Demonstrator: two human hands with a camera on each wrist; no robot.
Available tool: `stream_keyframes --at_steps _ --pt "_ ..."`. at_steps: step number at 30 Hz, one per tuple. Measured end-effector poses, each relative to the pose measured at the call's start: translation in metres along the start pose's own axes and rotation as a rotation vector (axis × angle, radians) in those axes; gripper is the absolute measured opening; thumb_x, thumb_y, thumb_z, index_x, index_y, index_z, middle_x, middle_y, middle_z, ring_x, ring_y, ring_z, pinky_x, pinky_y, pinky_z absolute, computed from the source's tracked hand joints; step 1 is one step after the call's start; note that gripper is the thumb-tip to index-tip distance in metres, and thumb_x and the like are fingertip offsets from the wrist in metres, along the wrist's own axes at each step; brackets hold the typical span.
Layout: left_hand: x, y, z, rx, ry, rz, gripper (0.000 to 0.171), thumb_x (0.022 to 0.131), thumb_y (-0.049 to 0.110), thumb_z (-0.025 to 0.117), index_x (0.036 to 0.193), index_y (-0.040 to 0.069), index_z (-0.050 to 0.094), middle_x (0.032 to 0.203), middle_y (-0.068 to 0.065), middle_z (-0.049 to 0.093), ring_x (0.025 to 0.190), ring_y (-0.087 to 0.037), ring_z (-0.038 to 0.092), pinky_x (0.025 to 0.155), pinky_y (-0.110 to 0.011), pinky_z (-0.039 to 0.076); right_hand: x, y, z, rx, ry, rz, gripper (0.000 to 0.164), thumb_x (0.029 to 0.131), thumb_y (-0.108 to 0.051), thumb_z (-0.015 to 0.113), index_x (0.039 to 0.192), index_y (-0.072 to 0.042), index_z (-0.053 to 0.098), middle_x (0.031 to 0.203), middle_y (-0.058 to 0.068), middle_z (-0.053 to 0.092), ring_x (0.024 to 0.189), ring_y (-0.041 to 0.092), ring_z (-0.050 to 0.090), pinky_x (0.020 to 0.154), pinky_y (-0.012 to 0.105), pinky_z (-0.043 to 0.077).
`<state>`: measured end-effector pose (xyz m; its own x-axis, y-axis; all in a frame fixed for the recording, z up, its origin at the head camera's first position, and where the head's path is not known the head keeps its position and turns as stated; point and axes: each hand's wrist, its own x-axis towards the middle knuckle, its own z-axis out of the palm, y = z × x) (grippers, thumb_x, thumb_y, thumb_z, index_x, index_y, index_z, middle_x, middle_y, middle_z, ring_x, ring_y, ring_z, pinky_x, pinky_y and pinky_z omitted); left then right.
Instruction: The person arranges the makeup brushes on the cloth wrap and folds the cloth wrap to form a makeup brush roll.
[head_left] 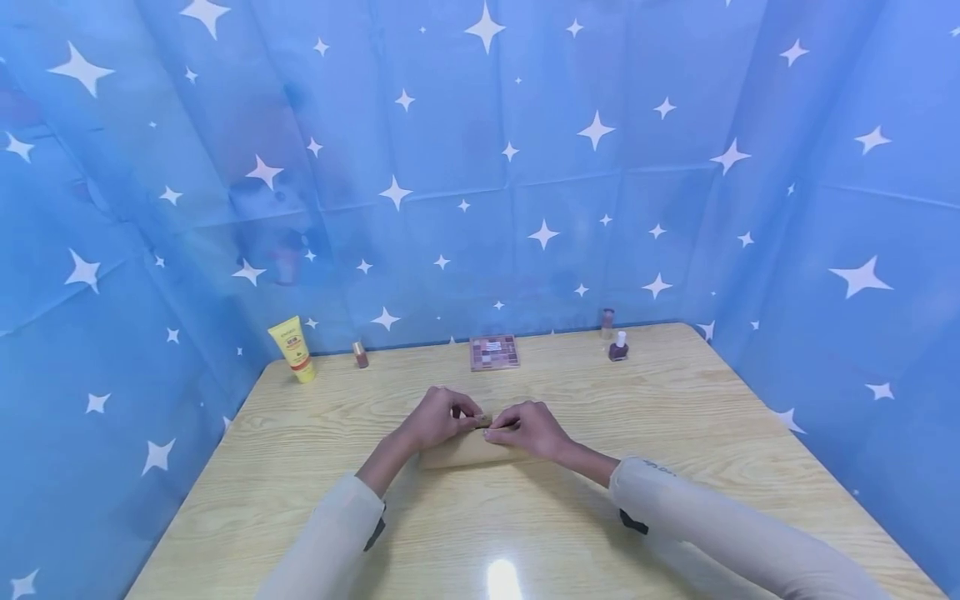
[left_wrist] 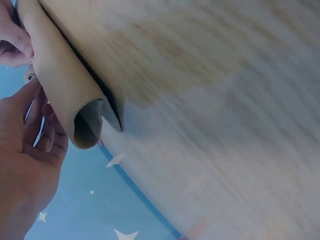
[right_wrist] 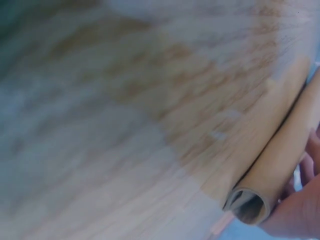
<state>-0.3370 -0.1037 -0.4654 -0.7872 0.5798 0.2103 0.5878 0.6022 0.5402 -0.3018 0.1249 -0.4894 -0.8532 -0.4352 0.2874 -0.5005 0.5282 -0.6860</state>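
A tan, leather-like roll (head_left: 467, 451) with a grey lining lies across the middle of the table. In the left wrist view its open end (left_wrist: 88, 122) shows as a hollow curl with a flap beside it. My left hand (head_left: 437, 418) pinches at a small fastening (head_left: 483, 421) on the roll's far side, thumb and finger close together. From the other side my right hand (head_left: 534, 429) pinches the same spot, its fingertips almost meeting the left ones. The right wrist view shows the roll's other end (right_wrist: 250, 205) beside my right hand (right_wrist: 297, 210). Fingers partly hide the fastening.
Along the table's back edge stand a yellow tube (head_left: 293, 350), a small gold-capped bottle (head_left: 361, 355), a makeup palette (head_left: 494, 353), a pinkish bottle (head_left: 607, 321) and a dark nail polish bottle (head_left: 618, 347). A blue star-patterned curtain (head_left: 450, 150) surrounds the wooden table (head_left: 675, 400).
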Motion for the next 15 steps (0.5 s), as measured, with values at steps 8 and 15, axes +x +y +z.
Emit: stream_keyframes --at_steps 8,15 --pt "-0.008 0.005 0.002 -0.002 -0.011 -0.005 0.009 0.095 0.014 0.078 0.099 0.018 0.085 0.086 0.012 0.077 0.061 -0.004 0.054 0.054 -0.019 0.041 -0.002 0.000 -0.002 -0.002 0.015 -0.020 0.008 0.091 -0.020 0.083 0.092 -0.013 0.084 0.088 -0.003 0.079 0.082 0.013 0.074 0.076 0.025 0.060" --pt "-0.014 0.013 0.000 0.048 -0.018 -0.008 0.011 0.097 0.016 0.076 0.104 0.017 0.085 0.091 0.009 0.077 0.060 -0.002 0.050 0.055 -0.019 0.040 -0.001 0.001 -0.001 -0.010 0.024 -0.025 0.007 0.090 -0.021 0.083 0.090 -0.014 0.083 0.087 -0.003 0.079 0.081 0.015 0.074 0.075 0.025 0.060"
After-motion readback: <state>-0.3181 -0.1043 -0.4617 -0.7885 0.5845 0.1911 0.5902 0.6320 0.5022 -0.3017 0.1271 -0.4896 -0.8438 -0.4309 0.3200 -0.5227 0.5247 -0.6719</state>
